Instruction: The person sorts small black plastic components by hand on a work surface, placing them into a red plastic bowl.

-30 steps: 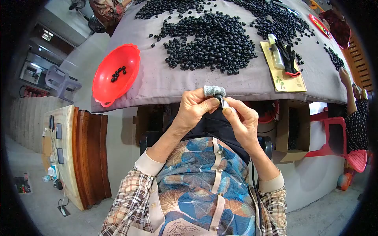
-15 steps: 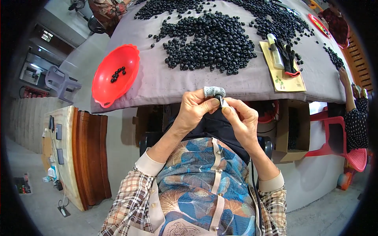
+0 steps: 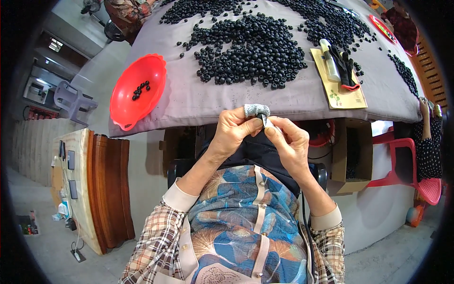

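Note:
Just off the table's near edge, my two hands meet at their fingertips. My left hand (image 3: 232,133) is closed, pinching a small black ring-shaped piece (image 3: 261,116) between thumb and forefinger. A grey knitted finger cover (image 3: 255,110) wraps that forefinger. My right hand (image 3: 289,140) is also closed, its thumb and forefinger gripping a small thin pale tool (image 3: 265,122) against the black piece. Most of that tool is hidden by the fingers, so its exact kind is unclear. Beyond my hands a large heap of similar black pieces (image 3: 250,52) covers the grey tablecloth (image 3: 189,102).
On the left a red scalloped bowl (image 3: 142,106) holds several black pieces. A yellow card (image 3: 345,98), a clear tube (image 3: 331,64) and a black glove (image 3: 347,71) lie to the right. Co-workers sit around the table; one hand (image 3: 424,108) shows at right. Below stands a cardboard box (image 3: 352,186).
My hands stay almost in place, fingertips still together on the black piece. The co-worker's hand at the far right has drawn back from the black pieces toward the table's edge.

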